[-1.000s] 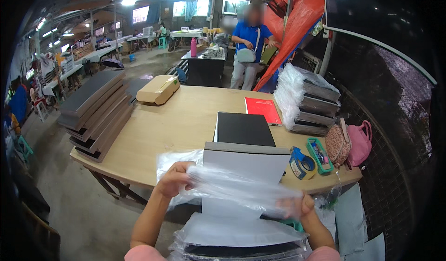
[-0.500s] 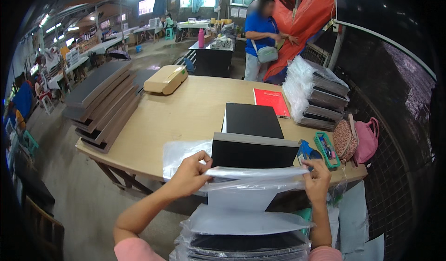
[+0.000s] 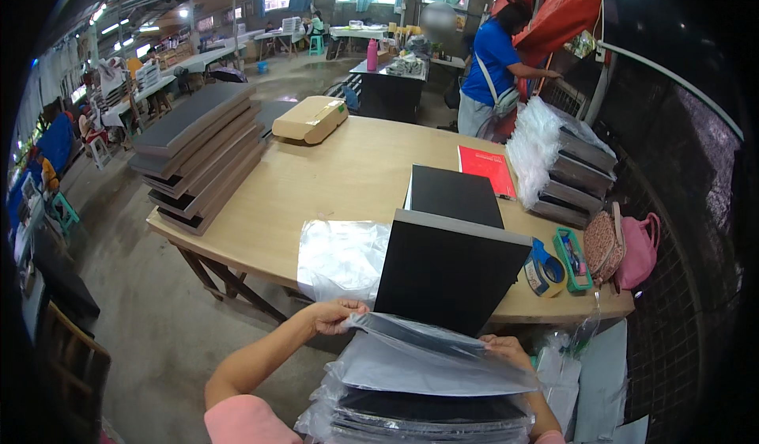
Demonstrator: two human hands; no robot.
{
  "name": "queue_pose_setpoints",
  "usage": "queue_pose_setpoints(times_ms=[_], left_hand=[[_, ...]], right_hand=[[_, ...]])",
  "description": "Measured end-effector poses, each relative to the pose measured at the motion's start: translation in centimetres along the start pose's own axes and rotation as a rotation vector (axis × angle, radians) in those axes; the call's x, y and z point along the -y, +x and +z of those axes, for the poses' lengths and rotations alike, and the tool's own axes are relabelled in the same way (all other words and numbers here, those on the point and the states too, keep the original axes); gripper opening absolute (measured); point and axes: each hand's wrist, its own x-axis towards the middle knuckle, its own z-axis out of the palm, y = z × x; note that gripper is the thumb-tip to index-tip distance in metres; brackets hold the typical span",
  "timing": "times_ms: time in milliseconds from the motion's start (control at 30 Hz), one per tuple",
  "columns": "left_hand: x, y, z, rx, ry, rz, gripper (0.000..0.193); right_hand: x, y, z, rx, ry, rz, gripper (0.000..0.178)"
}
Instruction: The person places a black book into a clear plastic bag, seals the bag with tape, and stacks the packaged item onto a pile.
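My left hand (image 3: 336, 316) is closed on the left corner of a clear plastic bag (image 3: 427, 335), its fingers pinched together. At the bag's right edge, the fingers of my right hand (image 3: 508, 351) are closed on the plastic. Just beyond the bag, a black flat panel with a grey edge (image 3: 455, 270) stands tilted at the table's near side; its lower end is hidden behind the plastic. Another black panel (image 3: 455, 195) lies on the table behind it. Below my hands is a stack of plastic-wrapped black panels (image 3: 435, 406).
On the wooden table (image 3: 261, 230) lie a loose clear plastic sheet (image 3: 340, 256), tape (image 3: 545, 274), a green tray (image 3: 571, 258), a red booklet (image 3: 486, 170) and a tan case (image 3: 311, 120). Panel stacks (image 3: 202, 155) (image 3: 573, 171) flank it. A person in blue (image 3: 492, 68) stands beyond.
The plastic bag's edge has come down toward the wrapped stack with both my hands, baring more of the standing black panel. The person in blue has turned and reaches right.
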Motion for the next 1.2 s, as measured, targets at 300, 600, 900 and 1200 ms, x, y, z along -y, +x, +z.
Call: queue_pose_setpoints(times_ms=[300, 600, 900, 1200], left_hand=[[11.4, 4.5, -8.9, -0.32, -0.087, -0.137, 0.012], [10.9, 3.5, -5.4, -0.432, 0.218, 0.147, 0.023], [11.3, 4.9, -6.3, -0.663, 0.486, 0.157, 0.028], [-3.0, -6.4, 1.8, -1.53, 0.967, 1.289, 0.005]], right_hand=[[-9.9, 2.8, -0.3, -0.163, -0.141, 0.228, 0.018], [-8.7, 1.9, -1.6, 0.043, -0.469, -0.189, 0.021], [-6.4, 2.2, -2.3, 0.21, -0.403, 0.294, 0.015], [-9.1, 2.6, -2.7, -0.161, 0.186, 0.279, 0.01]])
